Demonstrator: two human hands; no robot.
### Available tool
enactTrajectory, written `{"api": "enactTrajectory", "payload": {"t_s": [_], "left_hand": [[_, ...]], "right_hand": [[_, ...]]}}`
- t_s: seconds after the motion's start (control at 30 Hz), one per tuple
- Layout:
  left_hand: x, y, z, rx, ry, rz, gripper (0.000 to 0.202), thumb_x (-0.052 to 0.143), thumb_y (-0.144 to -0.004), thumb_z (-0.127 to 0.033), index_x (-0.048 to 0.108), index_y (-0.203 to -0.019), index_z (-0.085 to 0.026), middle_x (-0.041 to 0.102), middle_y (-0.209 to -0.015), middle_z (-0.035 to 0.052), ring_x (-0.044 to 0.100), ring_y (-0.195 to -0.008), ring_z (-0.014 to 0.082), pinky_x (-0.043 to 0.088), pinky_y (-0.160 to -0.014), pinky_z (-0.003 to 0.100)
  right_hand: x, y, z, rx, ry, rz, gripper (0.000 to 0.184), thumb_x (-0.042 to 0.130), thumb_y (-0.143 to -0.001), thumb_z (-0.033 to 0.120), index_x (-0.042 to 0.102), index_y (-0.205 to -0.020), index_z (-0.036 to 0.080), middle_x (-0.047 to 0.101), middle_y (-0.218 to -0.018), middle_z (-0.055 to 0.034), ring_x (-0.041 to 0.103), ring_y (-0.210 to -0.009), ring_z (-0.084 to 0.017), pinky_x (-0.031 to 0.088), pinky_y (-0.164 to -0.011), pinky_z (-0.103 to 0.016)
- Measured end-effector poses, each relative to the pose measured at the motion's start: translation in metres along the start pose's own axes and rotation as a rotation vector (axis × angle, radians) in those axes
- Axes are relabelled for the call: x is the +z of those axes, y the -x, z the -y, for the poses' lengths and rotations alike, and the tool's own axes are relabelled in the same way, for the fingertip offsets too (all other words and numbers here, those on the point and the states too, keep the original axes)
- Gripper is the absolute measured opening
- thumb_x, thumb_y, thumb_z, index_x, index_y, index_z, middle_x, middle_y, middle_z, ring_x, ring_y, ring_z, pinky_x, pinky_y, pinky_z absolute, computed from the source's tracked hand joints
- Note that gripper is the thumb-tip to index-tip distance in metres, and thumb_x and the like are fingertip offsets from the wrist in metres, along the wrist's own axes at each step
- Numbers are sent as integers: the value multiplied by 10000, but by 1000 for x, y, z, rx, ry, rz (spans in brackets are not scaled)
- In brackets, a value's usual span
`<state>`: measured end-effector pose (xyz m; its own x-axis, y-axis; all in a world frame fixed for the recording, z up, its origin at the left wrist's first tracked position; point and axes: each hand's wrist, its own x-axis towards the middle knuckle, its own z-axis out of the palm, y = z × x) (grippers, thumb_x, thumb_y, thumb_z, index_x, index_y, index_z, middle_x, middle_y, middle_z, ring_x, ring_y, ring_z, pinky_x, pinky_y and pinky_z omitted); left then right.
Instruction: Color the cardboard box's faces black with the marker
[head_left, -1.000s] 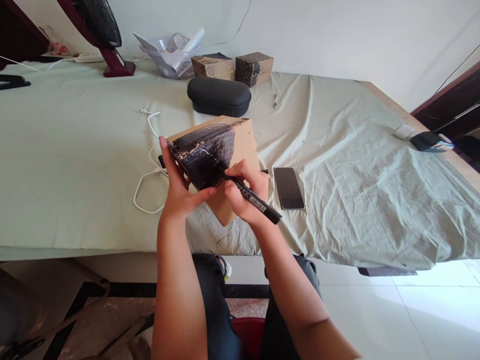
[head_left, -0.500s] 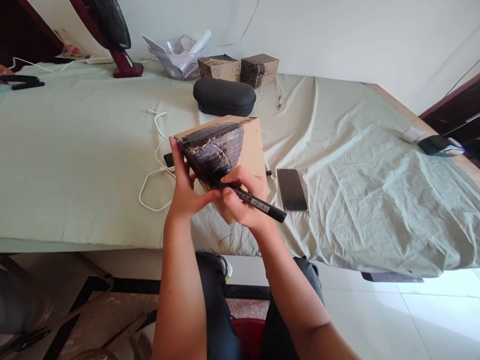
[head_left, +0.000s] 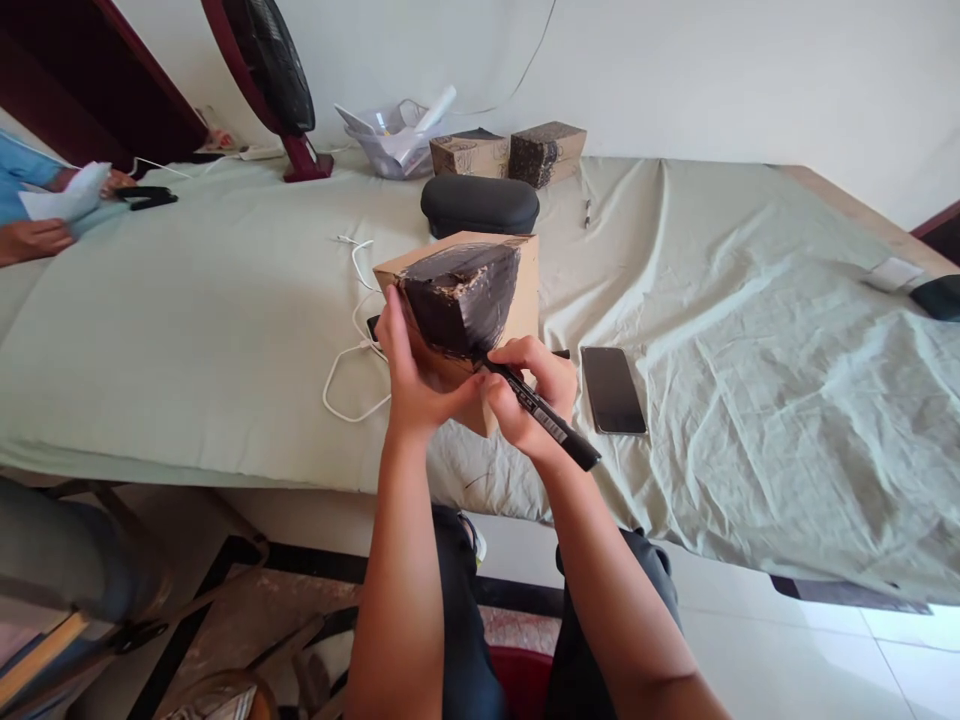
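A brown cardboard box (head_left: 527, 290), tilted with one corner toward me, has a large black inked patch over that corner. My left hand (head_left: 412, 375) grips the box from its left side, thumb along the near face and fingers up the left edge. In my right hand (head_left: 529, 385) is a black marker (head_left: 551, 422), pinched between thumb and fingers. Its tip meets the box at the lower edge of the black patch, close to my left thumb. A short black piece (head_left: 561, 354), perhaps a cap, shows just behind my right hand.
Right of the box lies a smartphone (head_left: 613, 390); a white cable (head_left: 330, 385) curls on the left. Behind are a black case (head_left: 480, 205), two patterned boxes (head_left: 547, 155), a plastic basket (head_left: 394, 150) and a fan (head_left: 300, 150). Another person's hands (head_left: 37, 240) hold paper at far left.
The view has swung left, bringing another person's hands and paper into sight. The box has turned slightly, showing more of its blackened near face. Both my hands keep their hold.
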<state>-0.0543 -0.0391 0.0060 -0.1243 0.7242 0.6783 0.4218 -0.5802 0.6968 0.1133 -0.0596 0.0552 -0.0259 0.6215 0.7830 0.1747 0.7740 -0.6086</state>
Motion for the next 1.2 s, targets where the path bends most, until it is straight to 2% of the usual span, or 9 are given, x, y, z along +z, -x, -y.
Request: {"api": "enactTrajectory", "payload": {"t_s": [0.07, 0.2, 0.33, 0.47, 0.67, 0.83, 0.93, 1.03, 1.2], "left_hand": [[-2, -2, -7, 72, -60, -66, 1332, 915, -728, -654, 111, -1758, -394, 244, -1762, 128, 184, -1709, 423, 205, -1407, 611], [0, -2, -13, 87, -222, -104, 1295, 892, -746, -669, 90, -1742, -467, 232, -1755, 96, 201, -1697, 415, 244, -1378, 650], [5, -4, -14, 164, -262, -92, 1293, 902, -676, -721, 240, -1732, -378, 276, -1719, 154, 260, -1630, 511, 181, -1341, 730], [8, -7, -22, 193, -286, -109, 1151, 892, -724, -643, 348, -1697, -357, 318, -1701, 159, 298, -1610, 486, 205, -1335, 680], [4, -8, -33, 136, -352, 2, 1182, 951, -672, -467, 356, -1687, -356, 256, -1750, 134, 222, -1634, 526, 150, -1339, 698], [-3, -6, -35, 156, -393, 75, 1383, 962, -583, -308, 205, -1730, -459, 209, -1771, 95, 225, -1634, 522, 200, -1310, 729], [-10, -6, -36, 187, -411, 150, 1457, 927, -535, -220, 143, -1743, -444, 168, -1777, 114, 216, -1635, 541, 227, -1299, 740], [-15, -7, -40, 209, -412, 204, 1437, 905, -528, -186, 157, -1738, -392, 155, -1778, 136, 217, -1633, 558, 229, -1306, 734], [-20, -8, -51, 220, -464, 272, 1398, 874, -572, -143, 131, -1726, -407, 144, -1793, 127, 230, -1650, 512, 252, -1323, 703]], "right_hand": [[0, 0, 2, -57, -11, -32, 35, 607, -877, 228, 621, -889, 257, 530, -636, 47, 472, -517, -123, 407, -515, -275], [-3, -2, 5, -94, 8, -66, 90, 609, -861, 209, 638, -925, 265, 579, -666, 30, 503, -522, -132, 413, -512, -284], [-7, -6, 11, -72, 110, -32, 115, 618, -876, 199, 664, -956, 267, 650, -718, 17, 547, -548, -134, 465, -551, -288], [-8, -9, 17, 11, 169, -42, 107, 639, -932, 212, 685, -1010, 271, 721, -782, 13, 619, -595, -135, 526, -597, -280], [-16, -12, 25, 126, 139, -78, 108, 658, -978, 263, 699, -1077, 279, 777, -890, -18, 693, -716, -172, 614, -729, -333], [-22, -14, 28, 174, 70, -138, 95, 694, -983, 337, 744, -1030, 271, 725, -809, -9, 597, -612, -149, 554, -599, -315], [-22, -16, 28, 211, -30, -202, 149, 712, -989, 397, 757, -952, 260, 681, -780, -14, 577, -617, -145, 498, -541, -297], [-22, -18, 27, 266, -123, -262, 220, 724, -988, 452, 741, -907, 248, 669, -782, -14, 619, -672, -149, 535, -584, -291], [-24, -21, 20, 334, -155, -309, 216, 768, -969, 448, 760, -909, 240, 682, -787, 3, 653, -695, -140, 583, -640, -278]]}}
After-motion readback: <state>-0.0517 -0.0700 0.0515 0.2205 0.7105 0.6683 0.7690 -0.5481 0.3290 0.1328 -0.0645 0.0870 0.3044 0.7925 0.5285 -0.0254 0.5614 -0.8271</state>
